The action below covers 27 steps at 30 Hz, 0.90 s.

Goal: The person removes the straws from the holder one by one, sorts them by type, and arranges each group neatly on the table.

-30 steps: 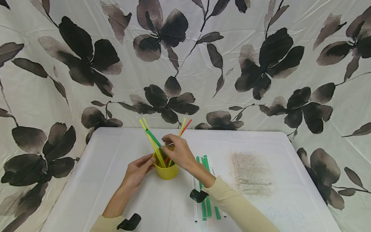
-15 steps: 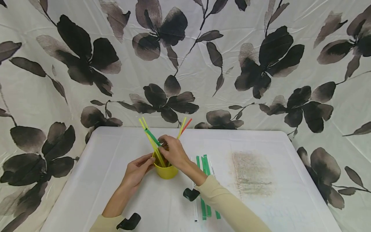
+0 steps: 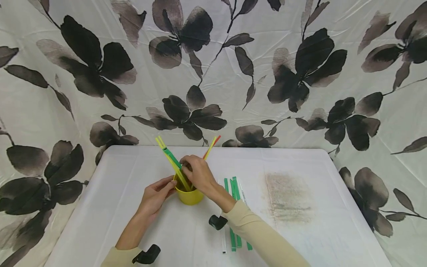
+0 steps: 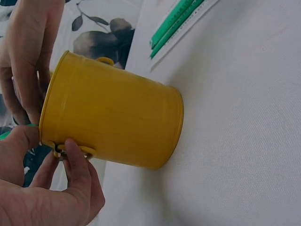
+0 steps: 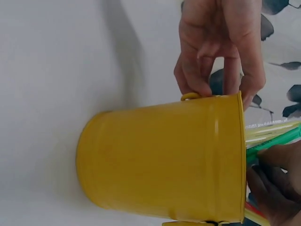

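Note:
A small yellow metal bucket (image 3: pixel 189 198) with loop-like ears stands on the white table. My left hand (image 3: pixel 156 196) pinches the ear near its rim, thumb and fingers on either side in the left wrist view. Over the mouth, my right hand (image 3: pixel 199 173) holds a slim green straw (image 3: pixel 171 157), its fingertips (image 5: pixel 270 153) at the rim. The green straw slants up to the left along yellow straws (image 3: pixel 181 179) in clear wrappers. Another yellow straw (image 3: pixel 211 146) and a red straw (image 3: pixel 217 139) lean right, their lower parts hidden behind my right hand.
Several green strips (image 3: pixel 236 189) and white strips (image 3: pixel 224 243) lie right of the bucket, partly under my right forearm. A brownish smudge (image 3: pixel 288 198) marks the table (image 3: pixel 116 178) farther right. Behind hangs a floral cloth (image 3: pixel 243 118).
My right hand has shifted slightly left with the green straw, which now lies closer along the yellow straws. My left hand keeps its hold on the bucket. The head view has shifted a little.

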Available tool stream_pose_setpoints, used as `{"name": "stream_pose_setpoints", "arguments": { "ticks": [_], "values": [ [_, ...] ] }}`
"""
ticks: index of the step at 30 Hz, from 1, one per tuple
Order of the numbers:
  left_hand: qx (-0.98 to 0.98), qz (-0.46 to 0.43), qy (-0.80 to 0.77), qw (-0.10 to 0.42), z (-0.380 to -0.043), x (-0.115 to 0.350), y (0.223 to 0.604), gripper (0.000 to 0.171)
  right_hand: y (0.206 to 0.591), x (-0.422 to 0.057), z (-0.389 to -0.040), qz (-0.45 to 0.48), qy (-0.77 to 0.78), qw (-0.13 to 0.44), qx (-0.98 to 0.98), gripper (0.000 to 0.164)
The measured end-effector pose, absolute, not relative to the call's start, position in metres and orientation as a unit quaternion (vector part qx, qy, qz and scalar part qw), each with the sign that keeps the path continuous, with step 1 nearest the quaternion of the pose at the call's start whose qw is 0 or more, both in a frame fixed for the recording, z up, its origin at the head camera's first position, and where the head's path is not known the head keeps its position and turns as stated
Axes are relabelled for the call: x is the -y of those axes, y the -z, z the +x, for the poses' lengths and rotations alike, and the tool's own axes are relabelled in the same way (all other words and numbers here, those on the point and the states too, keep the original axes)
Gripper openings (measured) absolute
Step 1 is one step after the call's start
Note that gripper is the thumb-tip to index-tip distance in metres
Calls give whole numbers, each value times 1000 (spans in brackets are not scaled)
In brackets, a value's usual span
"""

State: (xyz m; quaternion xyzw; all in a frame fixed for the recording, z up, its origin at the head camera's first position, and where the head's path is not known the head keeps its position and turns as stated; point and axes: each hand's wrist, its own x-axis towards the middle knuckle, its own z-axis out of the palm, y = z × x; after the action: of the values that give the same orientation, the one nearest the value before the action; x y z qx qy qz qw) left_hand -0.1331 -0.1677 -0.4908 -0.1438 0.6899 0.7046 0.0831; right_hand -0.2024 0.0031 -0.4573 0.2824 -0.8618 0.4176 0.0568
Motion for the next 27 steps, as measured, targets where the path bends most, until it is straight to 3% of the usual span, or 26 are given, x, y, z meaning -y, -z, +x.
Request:
{"name": "stream_pose_setpoints", "arguments": {
  "ticks": [12,27],
  "values": [
    [-684,-139,-710,90,-130,169,492,45,458,4,-201,276,-420,18,864,20],
    [-689,-139,-706,89,-132,169,490,46,445,-5,-200,307,-444,55,840,15]
  ]
}}
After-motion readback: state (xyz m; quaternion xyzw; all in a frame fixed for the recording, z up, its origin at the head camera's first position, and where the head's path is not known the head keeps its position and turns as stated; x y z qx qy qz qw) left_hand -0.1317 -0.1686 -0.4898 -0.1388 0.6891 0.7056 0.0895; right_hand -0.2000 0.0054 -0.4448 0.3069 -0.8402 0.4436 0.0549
